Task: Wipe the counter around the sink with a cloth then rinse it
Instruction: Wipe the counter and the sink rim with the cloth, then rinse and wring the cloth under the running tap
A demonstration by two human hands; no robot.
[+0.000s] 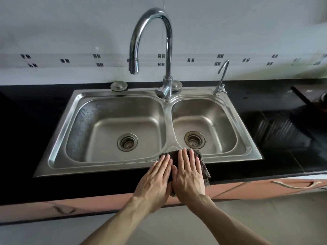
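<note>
Black stone counter (26, 138) runs across a kitchen with a pale tiled wall behind it, and a stainless steel double sink (58, 138) is set into it. One basin lies to the left and a smaller one to the right, each with a round drain in its floor. A tall curved chrome faucet (168, 50) rises from the back rim between the basins, its spout hanging over the left basin. A thin smaller tap (222, 76) stands at the back right corner of the sink. Two bare forearms reach in from the bottom of the view. Both hands lie flat, side by side, fingers straight and together, pressing down on a dark brown cloth (203, 167). The left hand (155, 179) and right hand (187, 174) touch each other at the thumbs. The cloth sits on the front rim of the sink, below the divider between the basins, and spreads over the counter's front strip to its edge. Orange cabinet fronts (247, 188) show below the counter.
</note>
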